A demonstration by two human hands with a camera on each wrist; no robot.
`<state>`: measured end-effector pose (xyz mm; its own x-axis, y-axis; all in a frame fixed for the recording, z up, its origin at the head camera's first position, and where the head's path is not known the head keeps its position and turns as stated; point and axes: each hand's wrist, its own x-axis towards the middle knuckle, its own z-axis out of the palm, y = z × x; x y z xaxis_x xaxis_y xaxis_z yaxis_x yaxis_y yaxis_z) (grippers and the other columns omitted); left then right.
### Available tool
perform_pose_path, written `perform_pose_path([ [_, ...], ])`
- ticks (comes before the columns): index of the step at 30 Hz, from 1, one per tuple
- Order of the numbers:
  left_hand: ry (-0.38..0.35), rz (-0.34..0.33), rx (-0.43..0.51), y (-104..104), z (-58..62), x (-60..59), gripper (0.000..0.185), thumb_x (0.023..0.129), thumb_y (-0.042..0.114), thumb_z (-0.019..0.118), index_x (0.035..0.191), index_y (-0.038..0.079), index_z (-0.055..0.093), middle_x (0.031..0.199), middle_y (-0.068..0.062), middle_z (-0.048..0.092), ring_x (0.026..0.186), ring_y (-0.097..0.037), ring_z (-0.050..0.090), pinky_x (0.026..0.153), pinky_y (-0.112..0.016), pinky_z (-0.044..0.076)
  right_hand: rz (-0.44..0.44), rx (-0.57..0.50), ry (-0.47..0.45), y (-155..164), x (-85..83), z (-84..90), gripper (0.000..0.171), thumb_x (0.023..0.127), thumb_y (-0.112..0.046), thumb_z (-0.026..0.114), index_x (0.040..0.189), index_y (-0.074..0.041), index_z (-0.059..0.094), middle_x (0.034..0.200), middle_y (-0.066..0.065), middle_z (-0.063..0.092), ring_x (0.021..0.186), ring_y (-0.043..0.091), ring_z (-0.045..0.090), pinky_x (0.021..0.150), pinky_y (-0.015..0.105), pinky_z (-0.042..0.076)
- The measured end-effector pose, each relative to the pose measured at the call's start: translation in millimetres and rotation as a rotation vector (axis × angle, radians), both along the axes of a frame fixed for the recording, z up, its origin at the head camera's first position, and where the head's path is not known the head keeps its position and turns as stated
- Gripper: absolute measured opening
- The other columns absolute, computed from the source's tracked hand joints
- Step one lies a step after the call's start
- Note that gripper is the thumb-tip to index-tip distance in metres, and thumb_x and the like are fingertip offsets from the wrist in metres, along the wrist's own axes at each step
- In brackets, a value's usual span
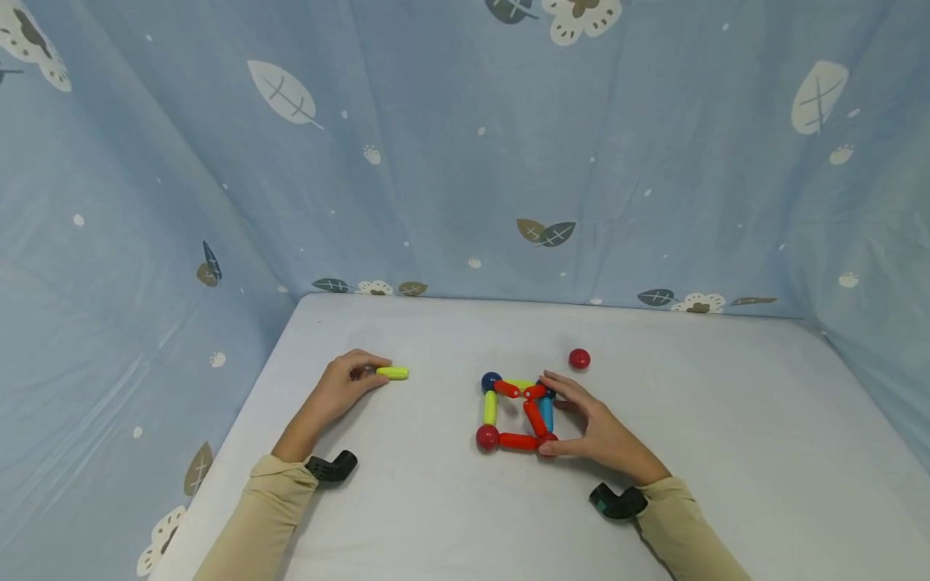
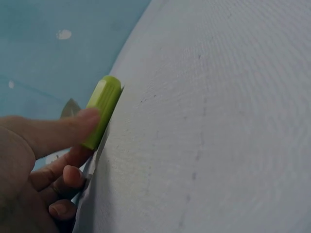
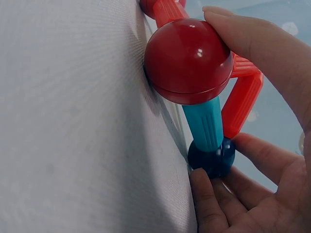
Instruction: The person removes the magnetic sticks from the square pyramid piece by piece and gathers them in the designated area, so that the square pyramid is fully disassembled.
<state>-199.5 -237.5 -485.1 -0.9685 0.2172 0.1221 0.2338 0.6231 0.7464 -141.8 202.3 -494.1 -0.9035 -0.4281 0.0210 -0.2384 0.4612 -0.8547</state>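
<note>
My left hand lies on the white table and pinches one end of a yellow-green stick. In the left wrist view the thumb presses on that stick, with the other fingers curled beneath. My right hand grips the right side of a flat square frame of sticks and balls. Its thumb lies over a red ball. Other fingertips touch a dark blue ball at the end of a teal stick.
A loose red ball lies just behind the frame, to its right. Blue patterned cloth walls the table at the back and on both sides. Black wrist cameras sit on both forearms.
</note>
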Motion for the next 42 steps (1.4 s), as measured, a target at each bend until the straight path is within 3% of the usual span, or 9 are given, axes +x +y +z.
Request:
perform_pose_path([
  [5, -0.031, -0.002, 0.008, -1, 1.3, -1.1, 0.042, 0.086, 0.018, 0.084, 0.125, 0.006, 0.073, 0.106, -0.012, 0.07, 0.076, -0.012, 0.047, 0.066, -0.023, 0.039, -0.004, 0.003, -0.006, 1, 0.2, 2.5, 0.096, 0.077, -0.034, 0.092, 0.158, -0.02, 0.042, 0.168, 0.005, 0.034, 0.149, 0.034, 0.04, 0.11, 0.029, 0.049],
  [12, -0.054, 0.01, 0.024, -3, 2.7, -3.4, 0.048, 0.087, 0.02, 0.085, 0.13, 0.006, 0.069, 0.113, -0.015, 0.07, 0.075, -0.01, 0.05, 0.066, -0.023, 0.042, -0.002, 0.0, 0.001, 2, -0.4, 2.0, 0.096, 0.077, -0.035, 0.092, 0.158, -0.021, 0.042, 0.168, 0.005, 0.034, 0.149, 0.034, 0.04, 0.108, 0.02, 0.046],
  [20, -0.01, 0.023, 0.068, 4, 17.1, 1.4, 0.045, 0.088, 0.016, 0.083, 0.129, 0.007, 0.069, 0.12, -0.018, 0.071, 0.074, -0.01, 0.053, 0.064, -0.024, 0.045, 0.009, -0.014, 0.01, 3, 1.1, -0.4, 0.095, 0.078, -0.034, 0.092, 0.158, -0.02, 0.041, 0.168, 0.006, 0.033, 0.149, 0.034, 0.041, 0.112, 0.036, 0.048],
  [26, 0.035, -0.084, 0.122, 33, 32.2, 9.2, 0.039, 0.088, 0.012, 0.083, 0.124, 0.005, 0.071, 0.114, -0.018, 0.07, 0.074, -0.008, 0.056, 0.065, -0.025, 0.045, 0.009, -0.02, 0.014, 2, 1.8, -1.2, 0.095, 0.079, -0.034, 0.091, 0.158, -0.021, 0.042, 0.167, 0.006, 0.034, 0.149, 0.034, 0.041, 0.112, 0.036, 0.048],
  [31, 0.02, -0.168, 0.127, 62, 34.2, 11.3, 0.037, 0.088, 0.014, 0.082, 0.123, 0.008, 0.072, 0.114, -0.016, 0.071, 0.076, -0.007, 0.056, 0.065, -0.023, 0.044, 0.01, -0.008, 0.019, 2, 1.2, -2.0, 0.094, 0.079, -0.035, 0.091, 0.158, -0.021, 0.042, 0.167, 0.006, 0.035, 0.149, 0.034, 0.041, 0.111, 0.031, 0.048],
  [42, -0.003, -0.356, 0.093, 128, 32.8, 6.4, 0.037, 0.09, 0.015, 0.081, 0.126, 0.007, 0.071, 0.123, -0.011, 0.071, 0.081, -0.009, 0.057, 0.069, -0.023, 0.046, 0.007, -0.007, 0.002, 0, 1.7, 2.9, 0.095, 0.078, -0.035, 0.091, 0.158, -0.019, 0.042, 0.167, 0.007, 0.035, 0.15, 0.035, 0.04, 0.112, 0.044, 0.046],
])
